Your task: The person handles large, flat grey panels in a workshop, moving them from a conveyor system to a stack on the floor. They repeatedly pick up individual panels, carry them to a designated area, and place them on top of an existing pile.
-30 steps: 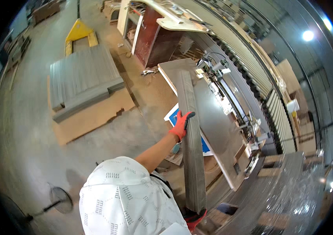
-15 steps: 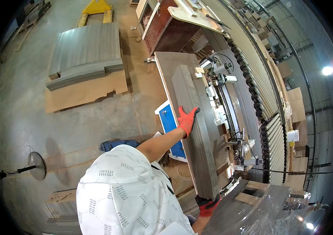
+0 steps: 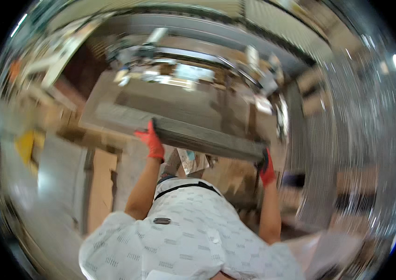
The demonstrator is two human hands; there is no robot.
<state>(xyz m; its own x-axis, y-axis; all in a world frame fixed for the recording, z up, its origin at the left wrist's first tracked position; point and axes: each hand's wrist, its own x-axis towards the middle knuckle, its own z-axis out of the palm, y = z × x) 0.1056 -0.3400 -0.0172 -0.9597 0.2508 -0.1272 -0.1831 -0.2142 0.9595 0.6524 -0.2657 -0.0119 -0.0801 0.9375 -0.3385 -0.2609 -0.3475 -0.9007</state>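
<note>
A long stack of grey-brown boards lies across the front part of the worktable, its right part reaching past the table's near edge. My left hand, in a red and black glove, is closed on the stack's near side left of the middle, thumb toward the top. At the stack's right end my right hand, in a matching glove, wraps round the end. The picture is smeared by motion, so single boards and the fingers beneath are hidden.
Machine parts with clamps and a rail line the table's far side. A roller conveyor runs behind. Plastic-wrapped stacks stand close on the right. A yellow pallet jack stands far left, with a cardboard sheet nearer.
My view has swung round toward the table. The stack's right end now lies nearer to me, off the table edge. Both hands stay on the stack.
</note>
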